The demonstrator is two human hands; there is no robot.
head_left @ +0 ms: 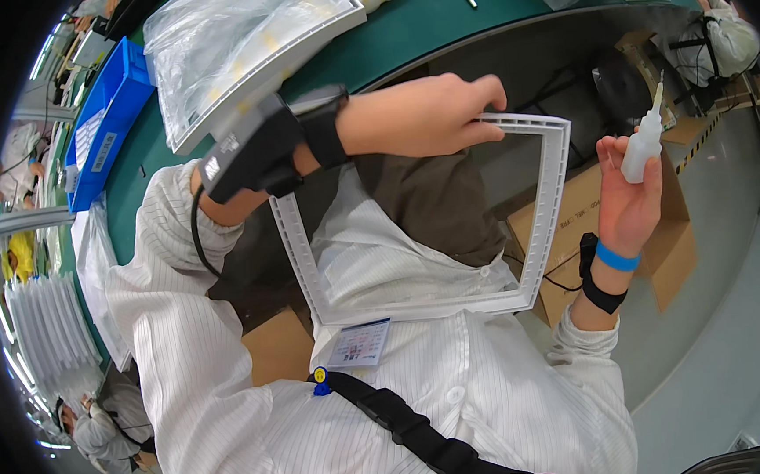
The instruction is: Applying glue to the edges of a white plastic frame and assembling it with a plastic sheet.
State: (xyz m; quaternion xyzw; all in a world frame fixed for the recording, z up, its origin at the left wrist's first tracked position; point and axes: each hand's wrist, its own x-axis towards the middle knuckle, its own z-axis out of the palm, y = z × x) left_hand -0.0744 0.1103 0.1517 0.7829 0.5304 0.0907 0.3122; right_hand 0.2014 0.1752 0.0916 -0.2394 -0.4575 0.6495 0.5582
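Blue plastic forms the bin [127, 92] well to the left of both grips, and nearer the left grip, beyond its forearm, clear bagging covers a pile of white pieces [234, 36] on the green table [436, 23]. The left hand [459, 112] pinches the far bar of a white frame [547, 199] between thumb and curled fingers, close to the right corner; how the hidden fingers sit, I cannot tell. The frame hangs from that grip toward the shirt [459, 355], its near bar low in front of it. It looks light and fairly stiff, though its slim bars could flex, so a hold near a corner seems safest. Right of the frame, below both grips, is a cardboard box [585, 240]. Further right, the right hand [629, 202] holds a translucent bottle [643, 150] between thumb and fingers, nozzle up and tilted; its body seems soft and light, best held low, clear of the delicate-looking tip
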